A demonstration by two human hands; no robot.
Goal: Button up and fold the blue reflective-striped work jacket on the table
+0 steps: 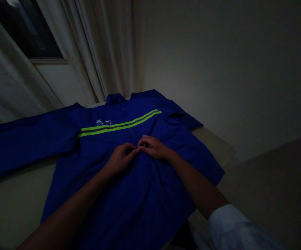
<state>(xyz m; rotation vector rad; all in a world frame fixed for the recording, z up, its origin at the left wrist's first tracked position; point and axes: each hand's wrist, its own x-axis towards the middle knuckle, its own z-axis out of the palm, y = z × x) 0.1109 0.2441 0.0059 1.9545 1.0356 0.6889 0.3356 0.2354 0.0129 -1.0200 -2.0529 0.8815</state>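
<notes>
A blue shirt (106,173) with two bright green chest stripes (119,124) and a small white logo lies front up, spread flat on a pale table (9,201). Its collar points to the far side and one sleeve stretches out to the left. My left hand (120,158) and my right hand (152,146) meet at the middle of the shirt's front, just below the stripes. Both have their fingers curled in a pinch on the shirt's button strip, fingertips touching each other. A button shows lower down the strip.
Pale curtains (106,52) hang behind the table, with a dark window (25,31) at the upper left. A plain wall fills the right. The table's right edge (218,139) drops off beside the shirt. The room is dim.
</notes>
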